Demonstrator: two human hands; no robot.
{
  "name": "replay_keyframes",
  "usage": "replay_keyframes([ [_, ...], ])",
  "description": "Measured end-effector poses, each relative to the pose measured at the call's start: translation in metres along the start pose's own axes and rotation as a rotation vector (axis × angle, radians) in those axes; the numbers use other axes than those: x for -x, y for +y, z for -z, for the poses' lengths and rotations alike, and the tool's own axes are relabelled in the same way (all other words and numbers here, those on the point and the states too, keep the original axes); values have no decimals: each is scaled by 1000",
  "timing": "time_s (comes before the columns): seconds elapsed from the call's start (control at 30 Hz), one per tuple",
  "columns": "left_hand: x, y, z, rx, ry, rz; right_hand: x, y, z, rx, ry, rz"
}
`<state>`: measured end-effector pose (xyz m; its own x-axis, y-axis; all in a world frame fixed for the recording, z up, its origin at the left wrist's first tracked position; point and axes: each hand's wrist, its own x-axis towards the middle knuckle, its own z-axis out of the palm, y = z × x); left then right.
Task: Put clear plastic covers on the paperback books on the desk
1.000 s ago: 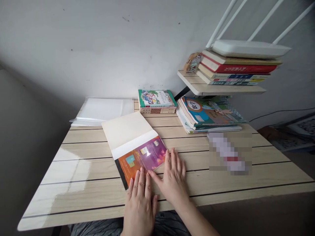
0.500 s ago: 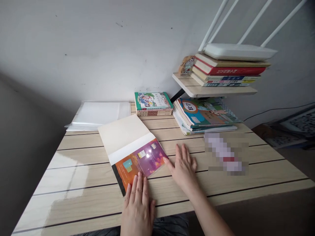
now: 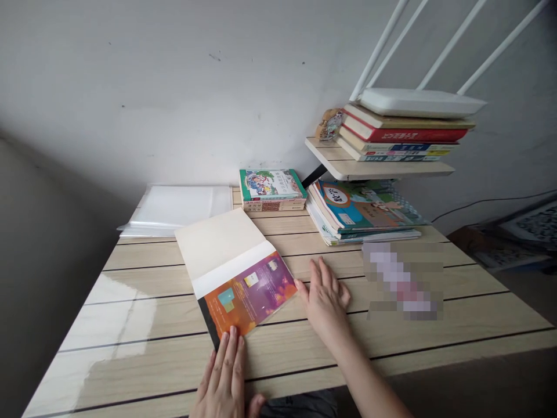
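An open booklet cover or book (image 3: 256,290) lies tilted on the wood-look table, its lower part orange and purple and glossy, its upper part a blank cream page. Clear film seems to edge the lower part. The fingertips of my left hand (image 3: 224,371) rest flat on its near edge, with the fingers stretched out. At its right corner, the thumb of my right hand (image 3: 326,302) touches the edge while the other fingers lie spread on the table. Neither hand grips anything.
Clear plastic sleeves (image 3: 178,204) lie at the back left, beside a small stack of books (image 3: 273,188). Textbooks (image 3: 369,209) are piled under a raised shelf (image 3: 383,169) that carries more books (image 3: 404,134). A blurred-out pale object (image 3: 398,278) lies at the right.
My left hand has slid left and toward me along the near edge. My right hand stays at the right corner. The camera view has tipped slightly up.
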<state>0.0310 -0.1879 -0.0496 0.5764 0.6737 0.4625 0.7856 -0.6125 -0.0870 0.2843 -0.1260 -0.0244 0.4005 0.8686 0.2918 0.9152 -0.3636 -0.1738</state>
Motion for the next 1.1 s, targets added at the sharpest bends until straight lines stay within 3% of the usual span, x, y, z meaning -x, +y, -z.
replay_keyframes([
  [0.1,7,-9,-1,-23,29,-49,0,-2,0,51,-48,-27],
  [0.27,8,-7,-10,-39,101,4,-2,-5,2,33,-40,6],
  [0.47,11,-5,-12,-45,72,7,-15,-5,-4,-354,-26,146],
  [0.57,12,0,-10,-81,19,33,-40,-17,-3,-580,-140,126],
  [0.67,8,10,-10,-84,-37,52,-81,-39,6,-658,-433,-7],
  [0.7,6,14,-11,-78,-50,54,-96,-46,8,-670,-546,-9],
  [0.77,-2,23,-12,-59,-61,38,-124,-59,12,-686,-647,29],
  [0.93,-34,43,-12,-17,-32,-74,-176,-79,13,-680,-713,86],
  [1.1,-69,55,-8,69,-108,-66,-199,-106,2,-671,-714,247],
])
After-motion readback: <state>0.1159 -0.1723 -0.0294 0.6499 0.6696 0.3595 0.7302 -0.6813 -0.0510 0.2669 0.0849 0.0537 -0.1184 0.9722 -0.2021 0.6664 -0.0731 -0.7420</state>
